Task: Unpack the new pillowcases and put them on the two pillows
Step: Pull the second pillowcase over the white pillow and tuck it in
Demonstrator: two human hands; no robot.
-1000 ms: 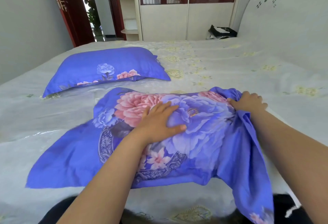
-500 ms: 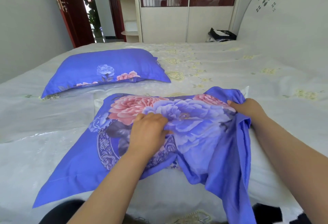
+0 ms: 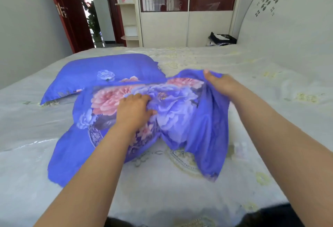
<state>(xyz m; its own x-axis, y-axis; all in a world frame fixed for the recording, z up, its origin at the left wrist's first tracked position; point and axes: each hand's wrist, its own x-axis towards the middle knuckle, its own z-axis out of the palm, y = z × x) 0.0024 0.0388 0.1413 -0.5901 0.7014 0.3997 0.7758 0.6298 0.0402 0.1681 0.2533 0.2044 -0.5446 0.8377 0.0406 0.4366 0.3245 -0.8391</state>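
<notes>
— Bedroom first: what is the surface?

— White bedspread (image 3: 180,196) with pale yellow embroidery, covering a wide bed; everything lies on it.

— And the pillowcase being handled?

— Blue pillowcase (image 3: 176,111) with big pink and lilac flowers, bunched up in the middle of the bed. Its left part lies spread on the bedspread, its right part hangs in loose folds from the raised right side.

— The hands?

— Left hand (image 3: 134,111) has its fingers curled into the cloth over the flower print, gripping a fold. Right hand (image 3: 219,84) grips the upper right edge of the cloth and holds it up off the bed. Whether a pillow is inside cannot be told.

— Anything beside it?

— Second pillow (image 3: 106,75), already in a matching blue case, lies just behind and to the left, its near edge meeting the bunched cloth.

— Further out?

— White headboard (image 3: 288,19) on the right, a black bag (image 3: 222,38) at the far corner, a wardrobe (image 3: 187,14) with dark red panels, and a red door (image 3: 70,12) standing open on the left.
</notes>
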